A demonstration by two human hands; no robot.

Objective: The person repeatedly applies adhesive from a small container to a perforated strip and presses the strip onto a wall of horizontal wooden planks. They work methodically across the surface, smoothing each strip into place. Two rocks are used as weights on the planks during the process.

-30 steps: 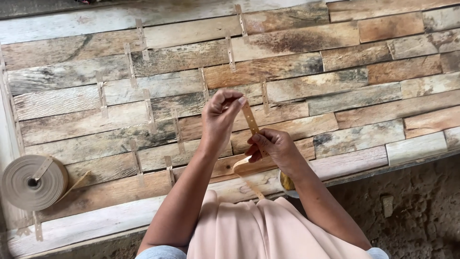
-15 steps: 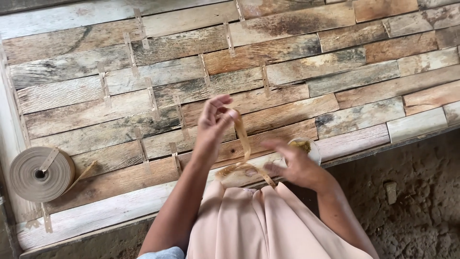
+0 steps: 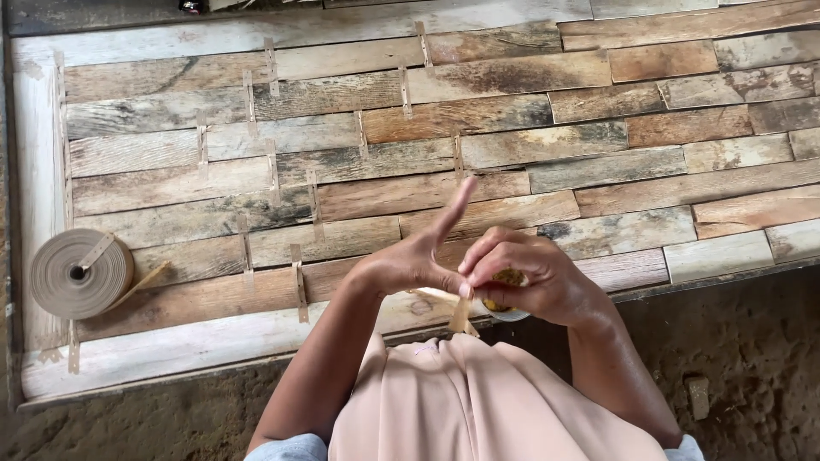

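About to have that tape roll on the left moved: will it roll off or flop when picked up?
The tape roll lies flat on the wooden panel, so a push would probably slide it rather than roll it. It looks tightly wound, likely firm and light. Its loose tail would probably dangle.

Tan tape roll (image 3: 79, 273); grey-brown weathered planks (image 3: 478, 145); pale pink cloth (image 3: 487, 401).

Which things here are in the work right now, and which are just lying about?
In hand:
- left hand, pinching the tan strip
- right hand, also on the strip, cupped over a small container with yellowish contents

Lying about:
- roll of tan tape, on the panel's left edge, untouched
- wooden plank panel with short tape pieces across its joints
- small stone on the dirt floor
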